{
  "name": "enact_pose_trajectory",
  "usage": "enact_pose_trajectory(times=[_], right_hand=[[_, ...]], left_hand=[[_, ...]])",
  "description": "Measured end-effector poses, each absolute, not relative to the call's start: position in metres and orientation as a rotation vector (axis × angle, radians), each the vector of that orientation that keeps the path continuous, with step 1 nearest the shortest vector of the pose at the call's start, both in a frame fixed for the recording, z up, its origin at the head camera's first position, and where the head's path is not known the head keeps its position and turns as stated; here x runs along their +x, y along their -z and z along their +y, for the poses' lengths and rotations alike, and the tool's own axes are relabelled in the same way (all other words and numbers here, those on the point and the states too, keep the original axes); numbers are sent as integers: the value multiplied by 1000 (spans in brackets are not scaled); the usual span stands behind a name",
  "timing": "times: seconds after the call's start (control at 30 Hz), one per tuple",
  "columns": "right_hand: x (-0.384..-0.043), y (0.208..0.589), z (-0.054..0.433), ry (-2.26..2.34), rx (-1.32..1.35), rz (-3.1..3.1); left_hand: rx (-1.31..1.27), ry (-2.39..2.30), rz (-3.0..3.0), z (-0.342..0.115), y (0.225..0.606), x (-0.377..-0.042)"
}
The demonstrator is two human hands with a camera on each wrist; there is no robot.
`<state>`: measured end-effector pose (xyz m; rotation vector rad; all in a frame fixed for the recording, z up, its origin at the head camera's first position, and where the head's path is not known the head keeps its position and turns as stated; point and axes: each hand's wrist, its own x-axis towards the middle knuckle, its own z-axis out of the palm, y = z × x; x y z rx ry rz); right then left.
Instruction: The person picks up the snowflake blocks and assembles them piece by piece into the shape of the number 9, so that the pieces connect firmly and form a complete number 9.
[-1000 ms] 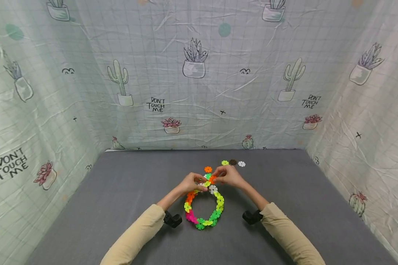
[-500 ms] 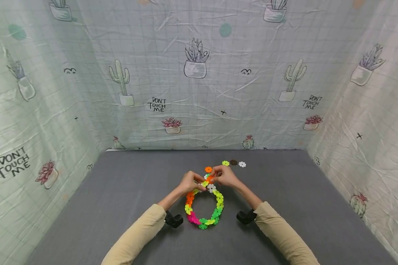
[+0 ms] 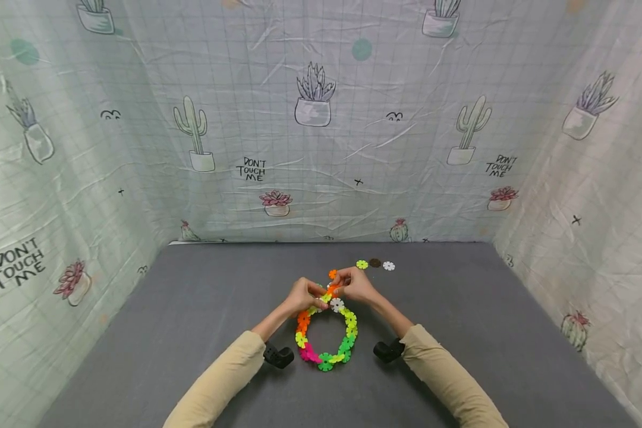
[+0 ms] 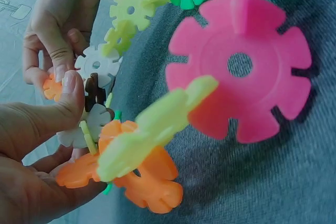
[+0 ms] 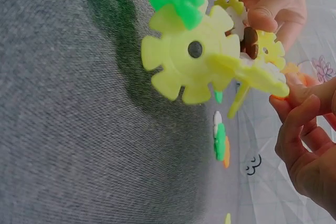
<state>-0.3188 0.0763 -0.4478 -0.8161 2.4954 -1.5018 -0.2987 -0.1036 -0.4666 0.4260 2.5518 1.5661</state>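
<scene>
A ring of interlocking notched plastic discs (image 3: 304,320) in orange, yellow, pink, green and white stands over the dark table. At its far side my left hand (image 3: 301,294) pinches the chain by a yellow disc (image 3: 326,298), thumb and fingers close to white and brown discs. My right hand (image 3: 357,285) pinches an orange disc (image 3: 332,290) between thumb and fingertips, right at that yellow disc. In the right wrist view, the orange disc (image 5: 293,70) is partly hidden by the right fingers. A big pink disc (image 4: 239,66) fills the right of the left wrist view.
Beyond the hands lies a loose orange disc (image 3: 333,274). Farther right, yellow (image 3: 362,264), brown (image 3: 375,263) and white (image 3: 389,266) discs lie in a row. A green disc (image 5: 220,141) rests among others on the table. A printed curtain (image 3: 321,178) encloses the table's back and sides.
My right hand and forearm have moved left, bringing the orange disc along against the yellow one. The ring's far side has shifted slightly left, while my left hand keeps its pinch.
</scene>
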Motion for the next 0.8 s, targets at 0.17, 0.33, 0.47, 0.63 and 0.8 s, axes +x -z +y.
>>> enact_pose_trajectory(times=[0.17,0.33,0.47,0.63,0.8], right_hand=[[-307,433,74,1521,-848,2422],[-305,429,79,1479,-874,2366],[-318,442,85,1372,-881,2345],[-340,453,101,1217,-832,2342],[-353,454,124,1248,-682,2391]], left_hand=[[415,-1556,2566,-105,466,-298],[405,-1551,2501,-111,464,-298],[384,-1476,2436,-115,464,-297],[373,-1434,2340,-115,462,-296],[388,-1471,2273,-117,461,-295]])
